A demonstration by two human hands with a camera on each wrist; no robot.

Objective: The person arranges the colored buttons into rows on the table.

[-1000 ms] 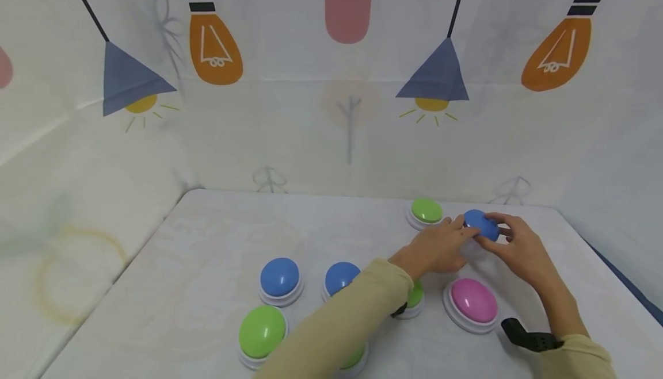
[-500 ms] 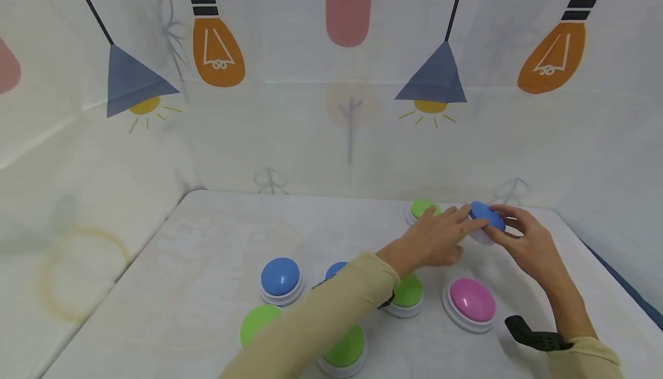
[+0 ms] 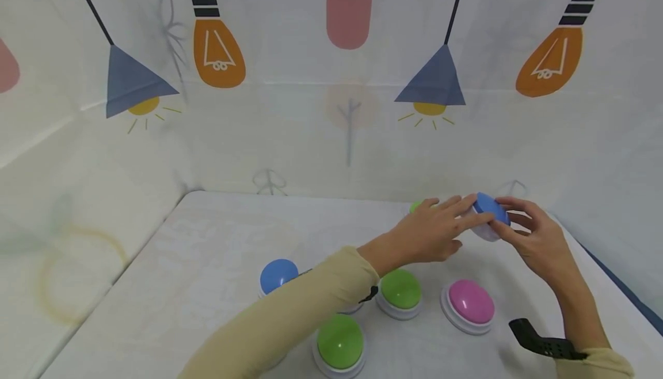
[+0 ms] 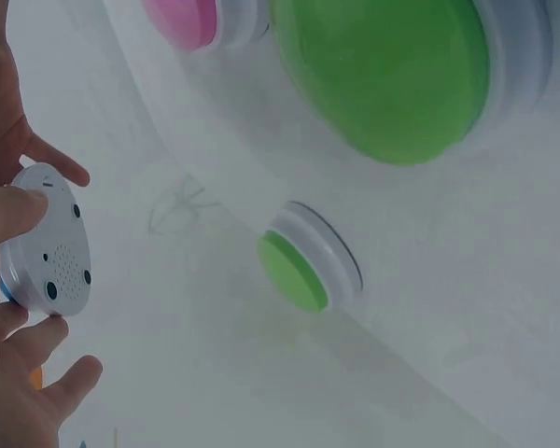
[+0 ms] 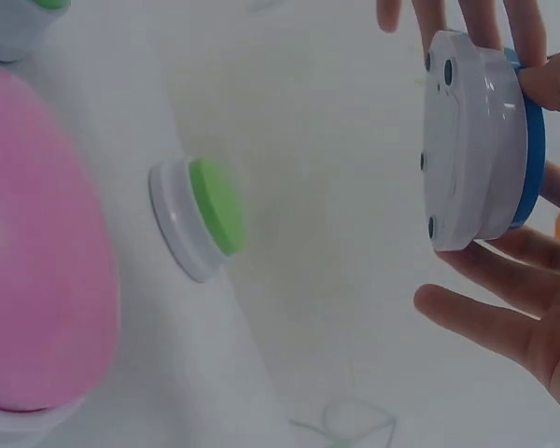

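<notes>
Both hands hold a blue-domed buzzer button (image 3: 492, 209) with a white base, raised off the table and tilted. My left hand (image 3: 430, 229) grips its left side; in the left wrist view a thumb lies on the white underside (image 4: 61, 252), which has a speaker grille and dark feet. On the other side, my right hand (image 3: 538, 238) holds the rim between thumb and fingers. In the right wrist view the base (image 5: 476, 149) stands nearly edge-on. Closest below the hands are a pink buzzer button (image 3: 471, 301) and a green one (image 3: 400, 290).
Another green button (image 3: 340, 341) stands nearer the front, and a blue one (image 3: 278, 275) is partly covered by the left sleeve (image 3: 290, 316). Behind my left hand, a green button (image 5: 215, 205) sits near the table's back edge. A printed cloth (image 3: 311, 137) hangs behind the white table (image 3: 233, 229).
The blue button has risen and tilted, moving slightly right with both hands. My left forearm has shifted, covering more of the buttons at front left and uncovering the middle green ones.
</notes>
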